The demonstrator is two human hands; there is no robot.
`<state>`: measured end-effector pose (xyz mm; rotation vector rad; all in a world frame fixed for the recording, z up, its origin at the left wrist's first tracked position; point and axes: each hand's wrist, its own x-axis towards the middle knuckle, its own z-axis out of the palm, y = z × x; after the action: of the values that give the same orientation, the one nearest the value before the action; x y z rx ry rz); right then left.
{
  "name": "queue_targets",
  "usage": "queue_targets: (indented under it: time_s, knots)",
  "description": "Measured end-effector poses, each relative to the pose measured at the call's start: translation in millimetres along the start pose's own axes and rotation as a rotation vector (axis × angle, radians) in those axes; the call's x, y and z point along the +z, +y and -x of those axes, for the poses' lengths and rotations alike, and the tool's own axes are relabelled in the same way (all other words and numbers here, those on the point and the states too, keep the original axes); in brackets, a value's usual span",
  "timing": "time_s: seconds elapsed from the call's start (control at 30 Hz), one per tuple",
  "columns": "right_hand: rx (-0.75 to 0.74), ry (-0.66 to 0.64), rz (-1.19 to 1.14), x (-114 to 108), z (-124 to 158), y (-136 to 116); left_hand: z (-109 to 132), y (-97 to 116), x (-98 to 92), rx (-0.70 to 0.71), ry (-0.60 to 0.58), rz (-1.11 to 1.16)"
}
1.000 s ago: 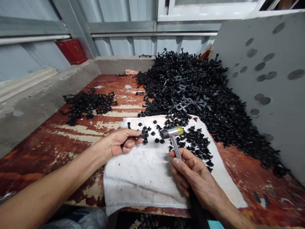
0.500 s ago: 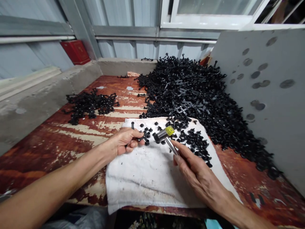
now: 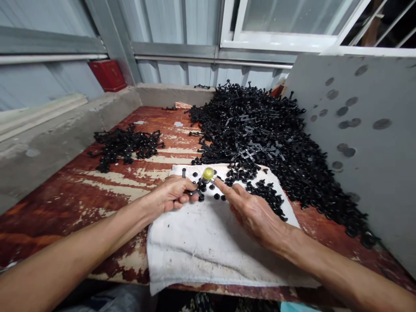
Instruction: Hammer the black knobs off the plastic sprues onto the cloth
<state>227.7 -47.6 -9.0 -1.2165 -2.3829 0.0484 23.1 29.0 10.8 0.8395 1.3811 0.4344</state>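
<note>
My left hand [image 3: 177, 193] pinches a black jointed linkage [image 3: 183, 173] with round knobs, over the white cloth [image 3: 208, 247]. My right hand [image 3: 248, 206] grips a small hammer [image 3: 208, 174], its index finger stretched along the handle. The hammer's yellow face points up, and its head is directly above the knobs beside my left fingertips. Whether the lower face touches a knob I cannot tell. Loose black round caps [image 3: 266, 195] lie on the cloth beyond and to the right of my right hand, with a few between the hands.
A large heap of black linkages [image 3: 253, 125] fills the back right, against a grey spotted panel [image 3: 367, 143]. A smaller pile of them [image 3: 128, 145] lies on the left of the worn red-brown table [image 3: 81, 208]. On the ledge at back left stands a red box [image 3: 107, 75].
My right hand has moved left, bringing the hammer over the knobs by my left hand. The hammer's yellow face has turned upward. My left hand keeps its hold on the linkage.
</note>
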Motion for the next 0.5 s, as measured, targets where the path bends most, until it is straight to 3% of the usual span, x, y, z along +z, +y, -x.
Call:
queue_targets:
  time_s: [0.13, 0.27, 0.4, 0.5]
  knots:
    - [0.048, 0.156, -0.051, -2.2, -0.6, -0.9, -0.4, -0.5, -1.1, -0.005, 0.001, 0.008]
    - [-0.002, -0.040, -0.041, -1.6, -2.0, -1.9, -1.3, -0.9, -1.5, -0.011, -0.013, 0.008]
    - [0.076, 0.103, -0.065, 0.9, -1.0, -2.0, -2.9, -1.5, -2.1, -0.007, -0.020, 0.006]
    - [0.043, -0.038, -0.004, 1.6, 1.7, -0.5, -3.8, -1.9, -2.7, -0.005, -0.031, -0.007]
